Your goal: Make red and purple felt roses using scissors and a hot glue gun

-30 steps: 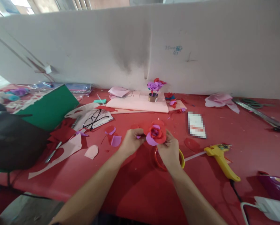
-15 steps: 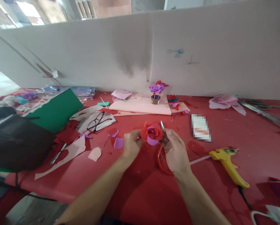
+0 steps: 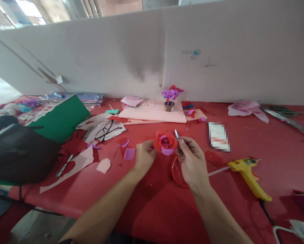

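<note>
My left hand (image 3: 145,156) is closed at the left edge of a red and purple rose of craft paper or foam (image 3: 165,143), held face up above the table. A purple bit shows at those fingertips. Right beside the flower, my right hand (image 3: 192,159) has its thumb and fingers drawn together; what they pinch, if anything, is hidden. A metal tip (image 3: 176,133) pokes out past its thumb, and a red loop (image 3: 176,174) shows below that hand, perhaps the two ends of scissors lying on the table. Purple petals (image 3: 129,154) lie left of my left hand.
A yellow glue gun (image 3: 250,178) lies to the right, its glue stick pointing at my right wrist. Behind it is a phone-like object (image 3: 219,136). Finished flowers in a small pot (image 3: 169,106) stand at the back. Glasses (image 3: 106,131) and a black bag (image 3: 22,156) are leftward.
The flower has shifted a little left with my left hand. My right hand has drawn off the flower's underside to its right, uncovering the metal tip. The view has swung slightly left.
</note>
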Demonstrator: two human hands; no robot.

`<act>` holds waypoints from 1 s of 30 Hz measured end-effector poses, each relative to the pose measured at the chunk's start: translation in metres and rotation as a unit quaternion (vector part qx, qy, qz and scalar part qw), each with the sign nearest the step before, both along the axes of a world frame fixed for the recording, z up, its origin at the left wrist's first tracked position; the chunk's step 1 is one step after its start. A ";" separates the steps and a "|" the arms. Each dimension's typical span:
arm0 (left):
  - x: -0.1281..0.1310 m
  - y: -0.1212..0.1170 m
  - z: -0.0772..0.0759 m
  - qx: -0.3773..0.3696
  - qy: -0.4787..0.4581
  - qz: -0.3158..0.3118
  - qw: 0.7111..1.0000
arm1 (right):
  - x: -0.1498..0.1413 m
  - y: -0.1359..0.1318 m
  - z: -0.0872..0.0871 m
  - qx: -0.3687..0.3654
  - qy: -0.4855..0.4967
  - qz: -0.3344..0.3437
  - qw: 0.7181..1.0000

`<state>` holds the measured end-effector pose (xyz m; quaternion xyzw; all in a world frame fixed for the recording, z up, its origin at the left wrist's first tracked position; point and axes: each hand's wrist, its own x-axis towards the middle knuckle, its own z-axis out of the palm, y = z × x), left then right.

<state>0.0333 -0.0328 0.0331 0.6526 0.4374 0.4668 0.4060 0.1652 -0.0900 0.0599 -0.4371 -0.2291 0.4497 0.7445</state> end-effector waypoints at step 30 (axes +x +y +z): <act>-0.004 0.010 -0.018 0.097 -0.074 0.023 0.992 | -0.004 -0.016 0.011 0.002 -0.378 -0.015 0.926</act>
